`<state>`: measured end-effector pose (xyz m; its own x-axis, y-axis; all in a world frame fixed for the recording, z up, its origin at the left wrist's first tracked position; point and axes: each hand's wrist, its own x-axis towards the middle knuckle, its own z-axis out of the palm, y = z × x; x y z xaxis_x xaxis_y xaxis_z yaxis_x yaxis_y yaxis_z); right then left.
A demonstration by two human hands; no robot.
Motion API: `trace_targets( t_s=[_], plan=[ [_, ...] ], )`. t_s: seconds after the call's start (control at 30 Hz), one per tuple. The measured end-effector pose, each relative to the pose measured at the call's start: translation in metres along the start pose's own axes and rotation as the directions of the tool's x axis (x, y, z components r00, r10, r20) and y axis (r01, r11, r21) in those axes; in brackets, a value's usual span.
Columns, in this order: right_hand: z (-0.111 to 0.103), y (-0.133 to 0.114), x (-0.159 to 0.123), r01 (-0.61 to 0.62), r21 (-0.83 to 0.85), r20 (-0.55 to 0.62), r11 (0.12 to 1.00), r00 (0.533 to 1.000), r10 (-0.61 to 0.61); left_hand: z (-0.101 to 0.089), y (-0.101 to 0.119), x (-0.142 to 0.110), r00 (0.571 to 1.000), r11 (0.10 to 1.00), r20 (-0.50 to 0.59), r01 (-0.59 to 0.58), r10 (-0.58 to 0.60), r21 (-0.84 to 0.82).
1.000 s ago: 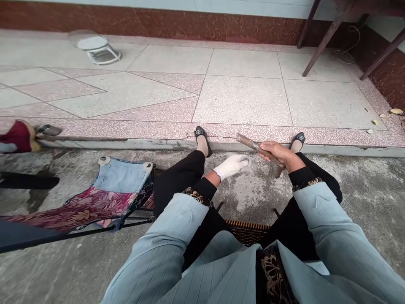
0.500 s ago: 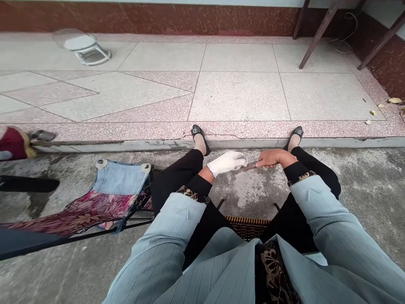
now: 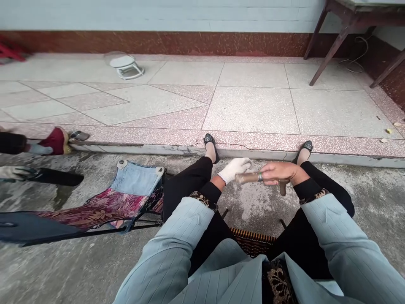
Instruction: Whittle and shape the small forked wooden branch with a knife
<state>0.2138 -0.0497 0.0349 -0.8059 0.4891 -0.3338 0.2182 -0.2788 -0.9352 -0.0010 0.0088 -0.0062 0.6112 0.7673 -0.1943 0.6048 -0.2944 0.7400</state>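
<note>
My right hand (image 3: 276,172), bare, is closed around a short brown wooden-looking stick (image 3: 247,177) with a silvery and green band near the fingers. Below the palm a brown stub juts downward, giving it a bent shape; its exact kind is unclear. To the left, my left hand (image 3: 234,169) wears a white knitted glove. Its fingers are curled together just above the stick's left end. Whether they touch the stick, or pinch something small, is hidden. Both hands are over the concrete between my knees.
On my left stands a folding chair (image 3: 129,181) of denim and floral cloth. Beyond it are another person's gloved hand (image 3: 15,173), a dark tube-like object (image 3: 63,177) and a red shoe (image 3: 57,140). Ahead runs a raised tiled step (image 3: 253,109) with a white stool (image 3: 126,65) and a wooden table (image 3: 335,46).
My right hand has turned, bringing the stick and its downward stub into clearer view. The gloved left hand now sits above the stick's end. The camera has tilted up and left.
</note>
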Motion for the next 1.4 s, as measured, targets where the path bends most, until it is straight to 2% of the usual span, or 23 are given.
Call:
trace_targets(
  t_s=[0.07, 0.1, 0.17, 0.23, 0.27, 0.3, 0.37, 0.43, 0.5, 0.53, 0.6, 0.67, 0.73, 0.8, 0.87, 0.93, 0.97, 1.03, 1.1, 1.17, 1.23, 1.33, 1.4],
  plan=[
    [0.004, 0.006, 0.007, -0.115, -0.125, 0.079, 0.985, 0.989, 0.125, -0.01, -0.002, 0.0, 0.998, 0.999, -0.04, -0.047, 0.048, 0.016],
    [0.005, 0.011, 0.011, -0.179, -0.175, 0.049, 0.968, 0.981, 0.19, -0.013, -0.003, -0.001, 0.996, 0.998, -0.056, -0.065, 0.065, 0.013],
    [0.0, 0.022, 0.017, -0.327, -0.23, -0.121, 0.917, 0.944, 0.306, -0.016, -0.002, -0.004, 0.995, 0.994, -0.054, -0.084, 0.081, -0.064],
    [-0.01, 0.031, 0.02, -0.422, -0.185, -0.35, 0.888, 0.872, 0.342, -0.014, 0.003, -0.01, 0.995, 0.976, 0.027, -0.088, 0.096, -0.197],
    [-0.017, 0.033, 0.019, -0.42, -0.143, -0.431, 0.896, 0.842, 0.325, -0.011, 0.006, -0.014, 0.989, 0.961, 0.093, -0.086, 0.114, -0.265],
    [-0.023, 0.035, 0.017, -0.36, -0.066, -0.503, 0.93, 0.817, 0.281, -0.008, 0.01, -0.017, 0.976, 0.944, 0.166, -0.079, 0.138, -0.321],
    [-0.033, 0.033, 0.01, -0.194, 0.055, -0.551, 0.979, 0.812, 0.192, -0.001, 0.014, -0.023, 0.939, 0.921, 0.289, -0.062, 0.184, -0.385],
    [-0.038, 0.027, 0.0, -0.02, 0.164, -0.519, 0.986, 0.848, 0.103, 0.003, 0.014, -0.023, 0.923, 0.919, 0.335, -0.047, 0.189, -0.39],
    [-0.036, 0.021, -0.01, 0.1, 0.24, -0.47, 0.966, 0.882, 0.026, 0.005, 0.008, -0.018, 0.939, 0.934, 0.311, -0.027, 0.146, -0.356],
    [-0.032, 0.018, -0.013, 0.118, 0.246, -0.438, 0.962, 0.899, 0.002, 0.005, 0.003, -0.014, 0.95, 0.944, 0.288, -0.017, 0.117, -0.33],
    [-0.023, 0.013, -0.015, 0.11, 0.221, -0.337, 0.969, 0.941, -0.03, 0.005, -0.005, -0.006, 0.973, 0.97, 0.219, -0.01, 0.066, -0.244],
    [-0.011, 0.011, -0.011, 0.062, 0.153, -0.149, 0.986, 0.988, -0.039, 0.004, -0.012, 0.0, 0.987, 0.988, 0.153, -0.021, 0.045, -0.15],
    [-0.001, 0.012, -0.002, -0.005, 0.037, 0.047, 0.999, 0.999, 0.003, 0.002, -0.015, 0.003, 0.993, 0.995, 0.108, -0.028, 0.038, -0.094],
    [0.002, 0.018, 0.008, -0.081, -0.108, 0.143, 0.991, 0.985, 0.096, -0.001, -0.016, 0.003, 0.997, 0.996, 0.065, -0.037, 0.043, -0.083],
    [-0.002, 0.028, 0.017, -0.196, -0.248, 0.09, 0.949, 0.97, 0.224, -0.004, -0.014, 0.0, 0.999, 0.991, -0.002, -0.052, 0.053, -0.122],
    [-0.012, 0.039, 0.023, -0.336, -0.308, -0.13, 0.89, 0.942, 0.31, -0.006, -0.01, -0.004, 0.997, 0.969, -0.039, -0.076, 0.069, -0.236],
    [-0.019, 0.043, 0.024, -0.38, -0.277, -0.262, 0.882, 0.914, 0.311, -0.005, -0.008, -0.007, 0.997, 0.949, -0.024, -0.08, 0.076, -0.305],
    [-0.03, 0.047, 0.024, -0.328, -0.104, -0.463, 0.939, 0.851, 0.246, -0.001, -0.003, -0.012, 0.994, 0.903, 0.064, -0.058, 0.094, -0.426],
    [-0.035, 0.043, 0.02, -0.123, 0.109, -0.54, 0.986, 0.826, 0.162, 0.006, -0.001, -0.015, 0.973, 0.871, 0.197, -0.01, 0.122, -0.491],
    [-0.033, 0.035, 0.014, 0.043, 0.24, -0.522, 0.97, 0.848, 0.092, 0.014, -0.002, -0.015, 0.944, 0.881, 0.301, 0.022, 0.137, -0.472],
    [-0.025, 0.025, 0.008, 0.097, 0.264, -0.456, 0.96, 0.89, 0.035, 0.018, -0.005, -0.012, 0.944, 0.928, 0.312, 0.016, 0.109, -0.372],
    [-0.009, 0.018, 0.003, 0.033, 0.131, -0.235, 0.991, 0.972, -0.002, 0.015, -0.009, -0.007, 0.978, 0.976, 0.199, -0.009, 0.054, -0.217],
    [-0.004, 0.019, 0.004, -0.09, -0.045, -0.027, 0.995, 0.996, 0.089, 0.009, -0.008, -0.006, 0.988, 0.986, 0.148, -0.026, 0.051, -0.167]
  ],
)
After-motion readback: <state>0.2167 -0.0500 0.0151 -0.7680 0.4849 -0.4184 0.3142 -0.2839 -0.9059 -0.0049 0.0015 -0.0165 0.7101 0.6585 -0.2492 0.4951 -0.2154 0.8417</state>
